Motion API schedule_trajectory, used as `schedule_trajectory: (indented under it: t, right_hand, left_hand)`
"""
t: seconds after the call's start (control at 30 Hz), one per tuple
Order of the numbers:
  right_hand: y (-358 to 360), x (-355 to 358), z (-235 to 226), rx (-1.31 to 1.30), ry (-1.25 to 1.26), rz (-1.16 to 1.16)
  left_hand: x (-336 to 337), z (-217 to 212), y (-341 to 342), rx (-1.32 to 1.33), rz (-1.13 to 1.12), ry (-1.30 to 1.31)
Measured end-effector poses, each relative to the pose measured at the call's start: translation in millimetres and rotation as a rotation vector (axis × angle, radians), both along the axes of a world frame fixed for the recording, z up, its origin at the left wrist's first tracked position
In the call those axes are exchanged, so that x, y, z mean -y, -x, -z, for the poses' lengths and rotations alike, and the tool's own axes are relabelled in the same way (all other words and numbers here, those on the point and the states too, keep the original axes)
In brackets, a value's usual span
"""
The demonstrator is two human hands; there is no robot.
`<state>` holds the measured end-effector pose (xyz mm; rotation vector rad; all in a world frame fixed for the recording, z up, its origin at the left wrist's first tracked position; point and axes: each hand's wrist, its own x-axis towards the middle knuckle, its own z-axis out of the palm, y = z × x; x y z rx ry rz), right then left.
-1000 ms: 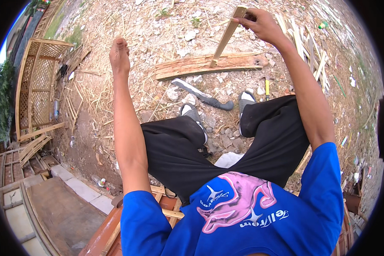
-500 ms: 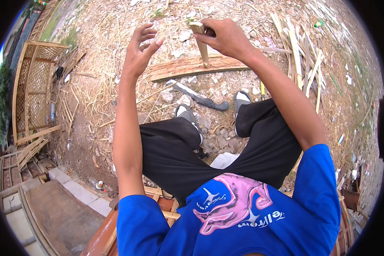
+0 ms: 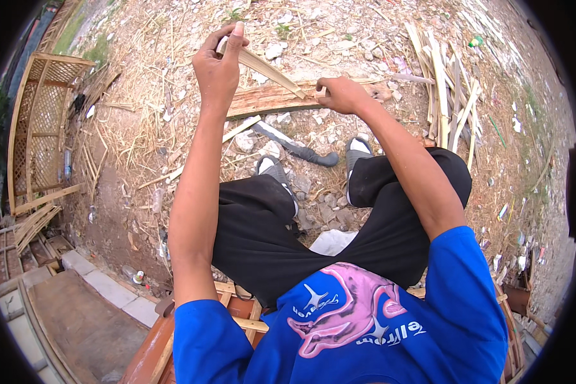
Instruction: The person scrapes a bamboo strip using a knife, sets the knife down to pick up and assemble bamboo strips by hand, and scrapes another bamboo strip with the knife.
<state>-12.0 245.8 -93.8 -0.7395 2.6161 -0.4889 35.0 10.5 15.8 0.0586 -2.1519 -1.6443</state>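
My left hand (image 3: 219,67) is closed around the upper end of a pale wooden strip (image 3: 269,68), thumb pointing up. The strip slants down to the right, its lower end at a thick, rough-topped plank (image 3: 256,101) lying on the ground. Just right of that end, my right hand (image 3: 342,95) is low over the plank with curled fingers. Whatever is between those fingers, if anything, is too small to make out. On the near side of the plank lies a machete (image 3: 291,146) with a grey blade and a dark, hooked handle, in front of my feet.
A pile of split wood strips (image 3: 445,83) lies at the right. At the far left stands a wooden lattice panel (image 3: 48,131). Stones, straw and wood scraps cover the ground. Under me is a reddish seat with a wooden frame (image 3: 249,323).
The strip, upright before in my right hand, now leans left in my left hand. My right hand has let go of its top and moved down to the plank.
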Motion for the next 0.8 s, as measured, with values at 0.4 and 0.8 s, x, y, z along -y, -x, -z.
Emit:
schedule_trajectory:
  t: [0.4, 0.8]
  right_hand:
    - [-129, 17, 217, 0.236, -0.372, 0.068]
    - [-123, 23, 197, 0.103, -0.435, -0.142]
  left_hand:
    - [10, 21, 28, -0.241, 0.05, -0.704]
    - [12, 13, 37, -0.268, 0.068, -0.631]
